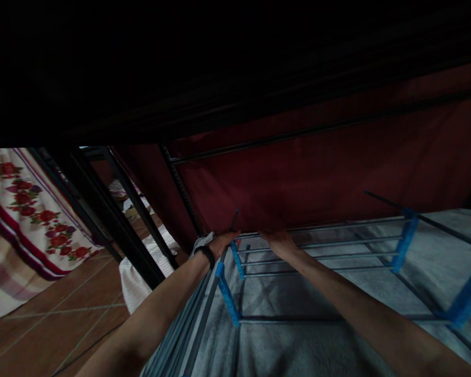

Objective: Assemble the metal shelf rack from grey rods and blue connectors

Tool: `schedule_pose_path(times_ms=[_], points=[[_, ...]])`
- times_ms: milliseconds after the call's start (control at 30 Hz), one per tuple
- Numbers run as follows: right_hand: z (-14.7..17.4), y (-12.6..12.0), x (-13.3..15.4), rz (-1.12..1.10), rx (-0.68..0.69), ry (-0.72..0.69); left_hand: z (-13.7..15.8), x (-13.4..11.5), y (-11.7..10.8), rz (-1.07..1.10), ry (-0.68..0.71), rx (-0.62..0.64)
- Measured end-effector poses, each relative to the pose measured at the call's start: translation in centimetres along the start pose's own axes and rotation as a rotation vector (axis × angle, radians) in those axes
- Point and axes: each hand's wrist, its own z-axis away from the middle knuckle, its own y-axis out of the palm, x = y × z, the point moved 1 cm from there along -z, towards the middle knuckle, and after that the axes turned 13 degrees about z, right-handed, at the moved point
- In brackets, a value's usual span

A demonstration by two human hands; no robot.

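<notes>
- Head view showed both bare arms stretched forward to the far corner of a metal rack (322, 256) with grey rods and blue plastic joints, which lay on a grey blanket (306, 345) under a dark frame.
- The left hand (222, 243), a black band at its wrist, lay at the rack's near-left corner, fingers curled over the end of the top rod where a dark post (234, 220) rose; how firmly it gripped I could not tell.
- The right hand (279, 242) lay just beside it, palm down on the same top rod, fingers pressed against the dark red cloth (317, 178) hanging behind.
- The rack ran from the hands off to the right, its blue joints well apart.
- A flowered cloth (19, 220) hung at far left above a brown tiled floor (51, 314).
</notes>
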Motion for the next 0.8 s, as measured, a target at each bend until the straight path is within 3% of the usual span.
schedule_pose_path(times_ms=[233,400,567,800], points=[[0.1,-0.3,0.1,0.002,0.005,0.007,0.6,-0.4,0.6,-0.023,-0.034,0.018],[0.1,-0.1,0.1,0.005,-0.011,-0.002,0.5,-0.6,0.4,-0.051,-0.056,-0.076],[0.0,0.2,0.0,0.008,-0.024,-0.007,0.9,-0.8,0.8,-0.074,-0.011,-0.058],[-0.1,-0.2,0.3,0.004,-0.051,0.008,1.3,-0.9,1.4,-0.134,0.005,-0.15]])
